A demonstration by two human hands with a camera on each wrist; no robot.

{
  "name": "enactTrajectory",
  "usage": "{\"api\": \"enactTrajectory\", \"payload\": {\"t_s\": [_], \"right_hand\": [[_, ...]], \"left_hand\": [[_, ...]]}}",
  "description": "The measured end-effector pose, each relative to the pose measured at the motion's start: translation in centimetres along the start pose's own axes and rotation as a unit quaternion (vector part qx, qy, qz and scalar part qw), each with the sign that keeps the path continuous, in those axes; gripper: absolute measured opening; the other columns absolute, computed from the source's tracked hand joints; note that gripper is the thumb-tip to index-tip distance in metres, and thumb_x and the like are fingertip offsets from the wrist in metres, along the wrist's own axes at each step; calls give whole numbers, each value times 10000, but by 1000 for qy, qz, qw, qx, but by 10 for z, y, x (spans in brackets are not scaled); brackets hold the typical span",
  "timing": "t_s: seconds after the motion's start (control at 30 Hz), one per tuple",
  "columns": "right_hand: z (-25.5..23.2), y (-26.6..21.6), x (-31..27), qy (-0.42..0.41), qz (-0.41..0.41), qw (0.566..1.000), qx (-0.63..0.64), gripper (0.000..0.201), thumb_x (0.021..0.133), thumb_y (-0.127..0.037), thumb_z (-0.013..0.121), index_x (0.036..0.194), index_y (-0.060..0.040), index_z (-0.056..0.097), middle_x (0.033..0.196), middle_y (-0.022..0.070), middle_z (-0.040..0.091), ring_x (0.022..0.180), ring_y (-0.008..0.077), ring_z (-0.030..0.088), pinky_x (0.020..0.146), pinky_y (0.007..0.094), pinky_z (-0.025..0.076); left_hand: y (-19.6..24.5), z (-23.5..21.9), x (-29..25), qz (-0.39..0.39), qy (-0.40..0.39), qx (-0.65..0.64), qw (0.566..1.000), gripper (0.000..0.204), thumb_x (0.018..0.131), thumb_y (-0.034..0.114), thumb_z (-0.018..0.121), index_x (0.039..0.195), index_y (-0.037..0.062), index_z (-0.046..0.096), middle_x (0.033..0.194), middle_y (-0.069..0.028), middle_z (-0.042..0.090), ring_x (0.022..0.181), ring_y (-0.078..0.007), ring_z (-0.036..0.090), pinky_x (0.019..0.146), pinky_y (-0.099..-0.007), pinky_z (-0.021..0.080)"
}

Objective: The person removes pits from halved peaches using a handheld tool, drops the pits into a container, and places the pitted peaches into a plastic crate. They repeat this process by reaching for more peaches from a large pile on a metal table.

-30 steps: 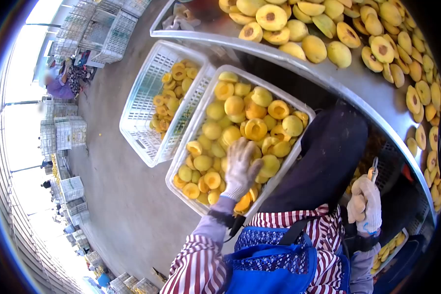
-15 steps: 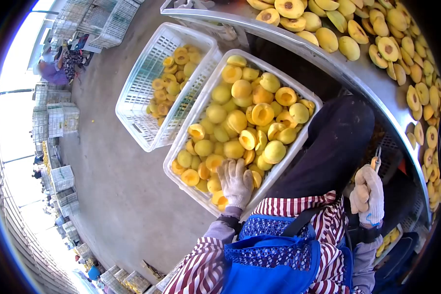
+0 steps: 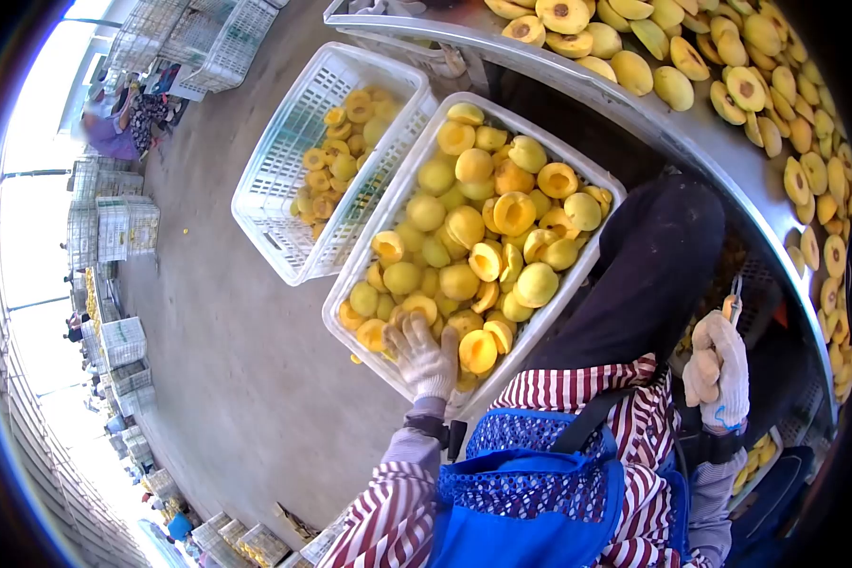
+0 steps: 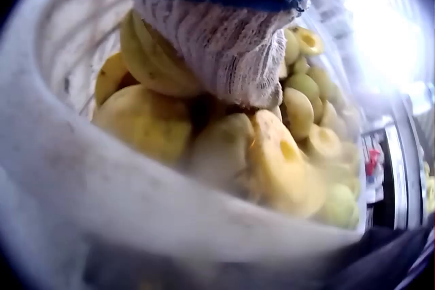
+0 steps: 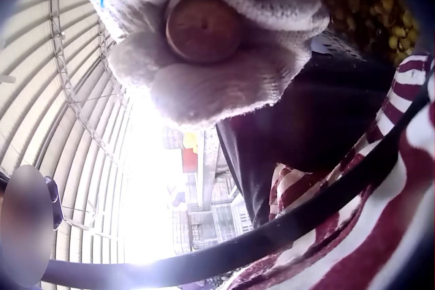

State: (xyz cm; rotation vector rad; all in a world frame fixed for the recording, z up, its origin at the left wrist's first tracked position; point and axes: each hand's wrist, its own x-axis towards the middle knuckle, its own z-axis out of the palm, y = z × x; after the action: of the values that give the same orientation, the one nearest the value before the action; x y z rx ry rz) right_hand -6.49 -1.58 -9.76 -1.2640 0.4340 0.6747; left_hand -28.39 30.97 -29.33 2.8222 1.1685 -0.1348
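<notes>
A white crate [image 3: 592,180] full of halved yellow peaches [image 3: 465,225] stands before the person. My left hand [image 3: 424,358], in a knit glove, rests on the peach halves at the crate's near left corner, fingers spread. In the left wrist view the glove [image 4: 224,48] reaches over the rim among the fruit, its fingertips hidden. My right hand [image 3: 719,374], also gloved, is curled beside the right thigh round a small tool [image 3: 730,305] with a wooden handle and a narrow metal end. The round butt of its handle [image 5: 204,27] shows in the right wrist view.
A second white crate [image 3: 289,204], partly filled with peach halves, stands just left of the full one. Along the upper right runs a metal table [image 3: 672,128] heaped with cut peaches. Stacked crates [image 3: 128,227] and a seated person [image 3: 114,133] are farther off on the left.
My left hand has drawn back from the middle of the fruit to the crate's near left corner. Some halves under it have shifted. The right hand keeps its hold on the tool.
</notes>
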Motion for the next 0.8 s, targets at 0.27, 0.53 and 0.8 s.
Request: {"api": "enactTrajectory", "payload": {"t_s": [0.27, 0.53, 0.8], "right_hand": [[0, -3, 1, 15, -14, 1000, 0, 295, 1031, -280, 466, 799, -99, 477, 489, -52, 358, 308, 87, 335, 301, 251, 265], [-5, -12, -5, 34, -10, 999, -19, 261, 962, -246, 565, 819, -28, 556, 567, 2, 488, 382, 110, 458, 358, 238, 369], [-27, -41, -9, 45, 59, 997, -14, 174, 911, -209, 610, 871, -41, 585, 549, 23, 517, 343, 137, 458, 312, 260, 342]], "left_hand": [[-11, -37, 96, -18, 167, -218, 961, 608, 941, 456, 564, 1388, 49, 494, 1514, -225, 371, 1431, -384, 306, 1170, -552, 228], [12, 9, 176, 41, 58, 38, 997, 826, 918, 551, 534, 1557, 139, 212, 1608, -259, 136, 1483, -473, 88, 1202, -532, 152], [73, -77, 185, 10, -40, -175, 984, 891, 867, 512, 641, 1538, 59, 268, 1601, -234, 196, 1493, -385, 143, 1207, -472, 145]]}}
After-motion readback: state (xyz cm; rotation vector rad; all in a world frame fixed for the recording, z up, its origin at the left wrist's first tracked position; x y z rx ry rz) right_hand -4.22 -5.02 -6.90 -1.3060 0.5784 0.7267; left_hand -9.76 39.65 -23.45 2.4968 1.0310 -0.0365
